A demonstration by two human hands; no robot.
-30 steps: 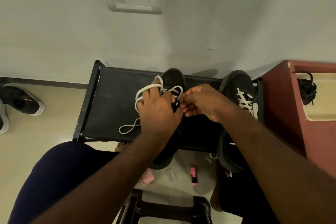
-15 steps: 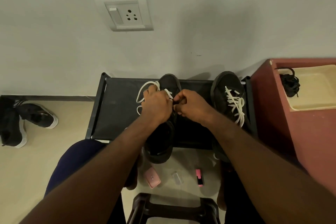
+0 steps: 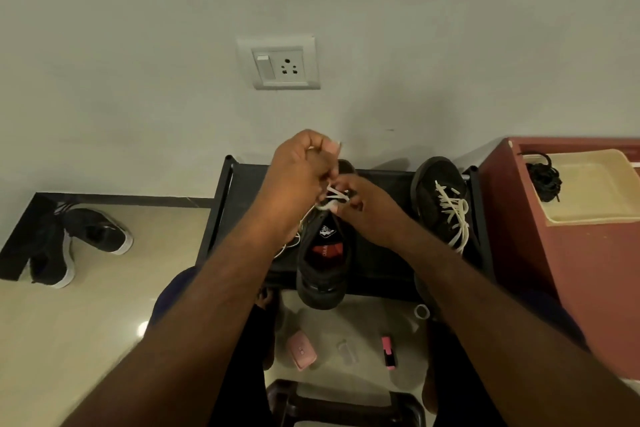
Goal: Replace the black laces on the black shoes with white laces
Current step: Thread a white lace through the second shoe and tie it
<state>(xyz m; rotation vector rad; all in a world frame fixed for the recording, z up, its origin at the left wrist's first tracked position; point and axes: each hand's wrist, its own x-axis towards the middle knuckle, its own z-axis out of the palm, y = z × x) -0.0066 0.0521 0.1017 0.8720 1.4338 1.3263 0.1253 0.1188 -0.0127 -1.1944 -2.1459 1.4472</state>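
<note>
Black shoes first: we have two low black fabric trainers on the black fabric-topped rack (image 3: pixel 249 184) against the wall. The right-hand shoe (image 3: pixel 437 184) already carries a white lace (image 3: pixel 452 215) through its eyelets; the centre shoe (image 3: pixel 323 263), heel overhanging the rack's near edge, is partly laced near the toe. Our left hand (image 3: pixel 298 166) is raised above the toe, fingers closed on a run of the flat white lace (image 3: pixel 334 196); our right hand (image 3: pixel 367 208) pinches the same lace at the eyelets. Removed black laces (image 3: pixel 543 180) lie bundled in the cream tray (image 3: pixel 595 191) on the red cabinet. Judgement: the lace is light, limp and will snag at eyelets; best gripped close to the stiff tip, with the soft upper steadied beside the eyelet row.
</note>
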